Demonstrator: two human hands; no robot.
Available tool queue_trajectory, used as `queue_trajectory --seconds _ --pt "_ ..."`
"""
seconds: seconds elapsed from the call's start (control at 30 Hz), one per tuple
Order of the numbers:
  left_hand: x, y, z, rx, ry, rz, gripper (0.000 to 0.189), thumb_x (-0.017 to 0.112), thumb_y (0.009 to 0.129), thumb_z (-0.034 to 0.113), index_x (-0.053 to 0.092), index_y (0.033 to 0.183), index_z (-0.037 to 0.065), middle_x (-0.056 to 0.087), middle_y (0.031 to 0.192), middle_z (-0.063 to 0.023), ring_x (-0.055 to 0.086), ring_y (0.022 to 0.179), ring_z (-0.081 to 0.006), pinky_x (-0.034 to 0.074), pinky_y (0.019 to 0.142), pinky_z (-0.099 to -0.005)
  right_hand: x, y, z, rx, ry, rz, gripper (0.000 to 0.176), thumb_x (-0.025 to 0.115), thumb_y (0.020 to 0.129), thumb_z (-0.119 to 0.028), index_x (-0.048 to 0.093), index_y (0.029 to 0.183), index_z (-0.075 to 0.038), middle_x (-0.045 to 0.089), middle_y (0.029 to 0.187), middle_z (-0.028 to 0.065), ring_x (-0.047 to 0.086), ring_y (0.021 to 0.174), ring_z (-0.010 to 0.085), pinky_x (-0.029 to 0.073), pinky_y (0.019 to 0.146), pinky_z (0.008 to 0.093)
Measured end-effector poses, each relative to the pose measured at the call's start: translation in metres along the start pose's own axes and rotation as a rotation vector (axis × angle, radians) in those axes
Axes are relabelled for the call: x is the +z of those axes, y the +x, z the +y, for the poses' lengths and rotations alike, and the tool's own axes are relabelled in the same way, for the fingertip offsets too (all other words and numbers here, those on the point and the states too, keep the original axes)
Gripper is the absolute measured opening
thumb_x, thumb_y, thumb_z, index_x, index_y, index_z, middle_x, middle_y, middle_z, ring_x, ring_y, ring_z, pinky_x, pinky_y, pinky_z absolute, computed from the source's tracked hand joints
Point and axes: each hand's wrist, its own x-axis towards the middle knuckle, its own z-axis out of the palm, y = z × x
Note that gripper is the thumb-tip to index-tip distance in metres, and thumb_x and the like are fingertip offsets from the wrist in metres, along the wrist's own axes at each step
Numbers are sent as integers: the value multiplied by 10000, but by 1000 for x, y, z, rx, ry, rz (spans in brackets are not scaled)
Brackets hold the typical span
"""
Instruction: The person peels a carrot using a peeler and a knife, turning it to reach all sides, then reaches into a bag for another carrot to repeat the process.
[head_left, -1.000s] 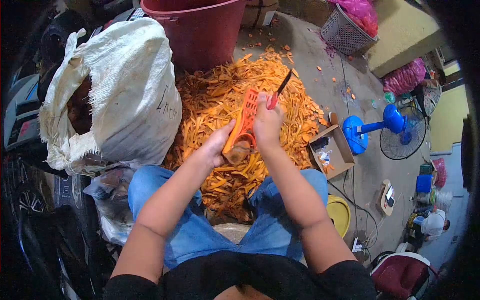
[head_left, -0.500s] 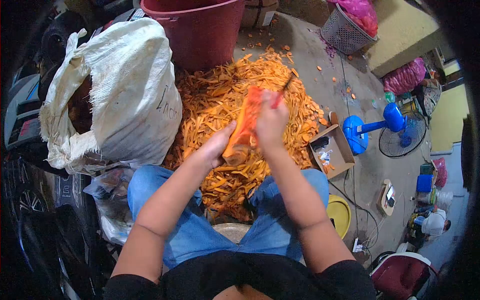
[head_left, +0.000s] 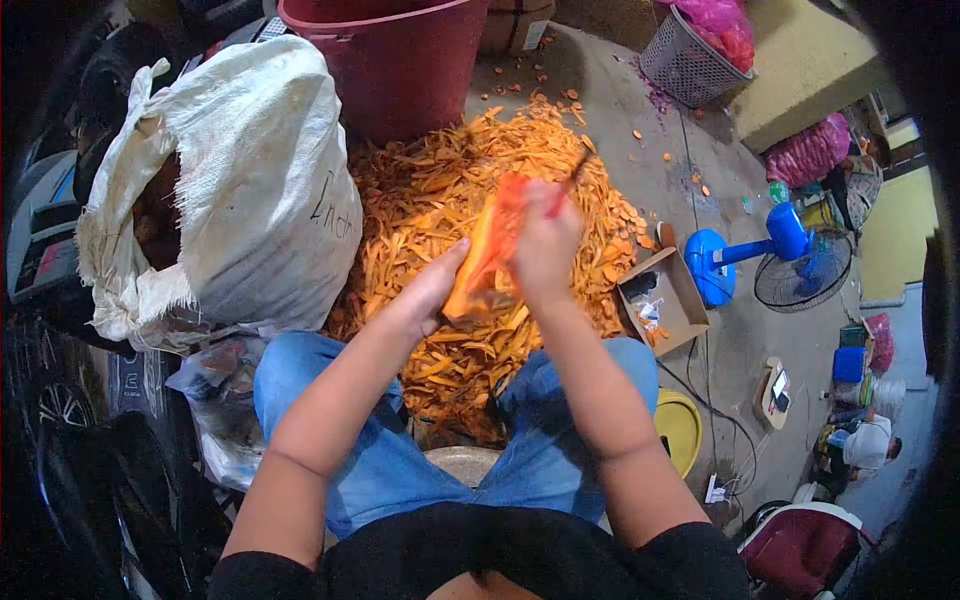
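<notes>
Concrete floor (head_left: 735, 335) is covered below the hands by a heap of orange peelings (head_left: 420, 210). An orange vegetable (head_left: 468, 285) is gripped by the curled left hand (head_left: 437, 285); against its right side a blurred red peeler (head_left: 507, 215) is clasped by the clenched right hand (head_left: 545, 245), from which a dark blade (head_left: 580, 162) juts. If the vegetable were made slippery by moisture, the left fingertips could be nicked.

Looks like a garage or storage space doubling as a rough food-preparation workshop, judging by the bare concrete floor (head_left: 610, 95), broad heap of orange peelings (head_left: 425, 180), big red tub (head_left: 400, 75) and woven sack (head_left: 265, 170). Also contains apparent motorbikes (head_left: 75, 430), a blue fan (head_left: 710, 268) and a bag-filled basket (head_left: 688, 65).
</notes>
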Motion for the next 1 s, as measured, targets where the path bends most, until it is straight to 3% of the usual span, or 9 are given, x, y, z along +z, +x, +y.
queue_trajectory --seconds 0.13,0.2,0.33,0.4,0.43,0.57,0.63,0.8,1.0 --pt "10 -9 0 116 -184 37 335 245 870 286 424 1051 69 534 867 -47 525 693 -114 440 625 -240 4 -9 2 -47 -250 -109 271 452 802 -219 465 649 4 441 514 58 390 477 139 323 449 289" --pt "3 -10 -3 74 198 6 380 296 848 363 464 1002 60 548 886 -40 541 710 -108 448 610 -238 -6 32 33 -78 -311 156 255 446 800 -208 463 649 -3 465 526 104 418 468 189 344 458 316" --pt "16 -19 -6 8 118 -54 390 313 839 385 467 997 63 547 857 -49 540 678 -111 446 596 -243 -42 69 32 87 -207 472 241 440 805 -182 466 632 -17 499 544 61 447 469 170 366 461 316" --pt "8 -9 -3 -10 106 8 391 321 835 385 457 1008 62 547 856 -60 543 667 -123 456 593 -262 -37 60 20 283 147 286 235 431 813 -178 474 654 -9 493 562 30 448 488 136 375 475 297" --pt "3 -6 -3 -37 -27 8 395 315 835 388 451 1016 65 547 858 -62 546 671 -131 462 597 -273 -25 46 16 90 175 223 237 437 816 -187 473 665 -7 475 559 8 445 496 120 368 467 276" --pt "3 -2 0 -20 -260 -50 389 274 846 377 441 1026 76 550 850 -73 552 676 -160 476 599 -303 -1 -9 -6 59 84 -72 269 443 813 -208 444 631 -10 455 524 32 377 456 133 336 444 288" --pt "5 -1 0 -8 -340 -17 383 262 851 369 444 1023 80 553 837 -73 553 666 -161 478 587 -300 2 -15 -5 33 19 -98 275 440 813 -212 434 626 -10 437 508 56 360 447 147 325 440 298" --pt "-2 -4 13 70 -47 -13 384 258 855 357 442 1026 66 559 792 -66 552 621 -156 473 571 -294 2 -6 2 -19 -86 -69 286 430 811 -217 415 614 -12 382 473 103 354 428 189 309 438 315" --pt "23 -29 -10 -106 96 -134 398 280 843 382 458 942 41 550 753 -87 554 602 -182 474 544 -315 -42 73 58 110 -313 415 278 458 797 -223 463 648 12 463 543 65 416 506 173 348 503 314"
